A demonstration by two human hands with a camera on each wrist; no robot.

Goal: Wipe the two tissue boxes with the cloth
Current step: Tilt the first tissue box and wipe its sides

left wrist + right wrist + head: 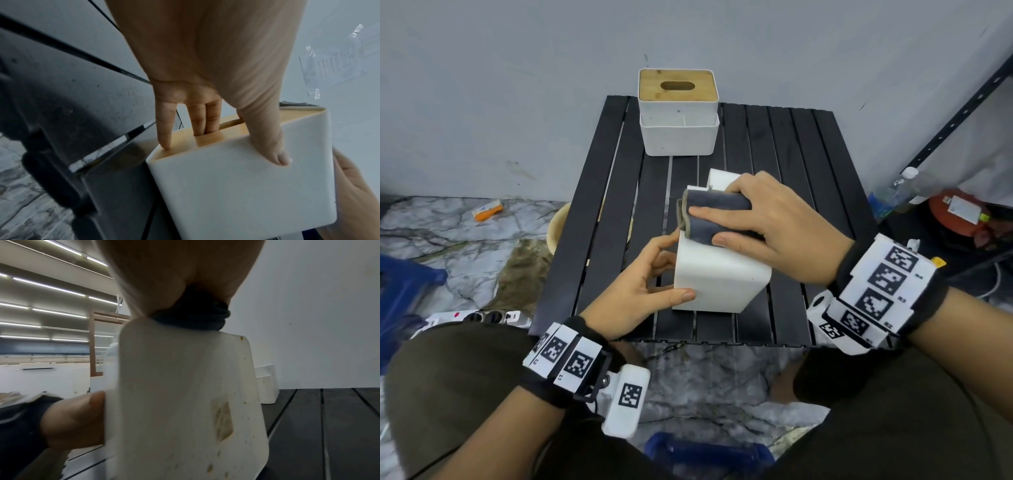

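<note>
A white tissue box (717, 277) lies turned on its side near the middle of the black slatted table (599, 205). My left hand (654, 281) grips it, thumb on the white wall (236, 186) and fingers (203, 120) reaching into the slot of its bamboo lid (232, 129). My right hand (763, 219) holds a folded grey-blue cloth (717, 204) pressed onto the box's upper face. From the right wrist, the cloth (195, 318) is bunched under the palm above the stained box wall (185, 394). The second tissue box (678, 113), white with a bamboo lid, stands upright at the table's far edge.
A grey wall rises right behind the table. A metal rack (962, 113), a bottle (904, 192) and a red object (962, 212) are at the right. On the marble floor at the left lie a power strip (493, 317), an orange packet (488, 209) and a blue crate (400, 284).
</note>
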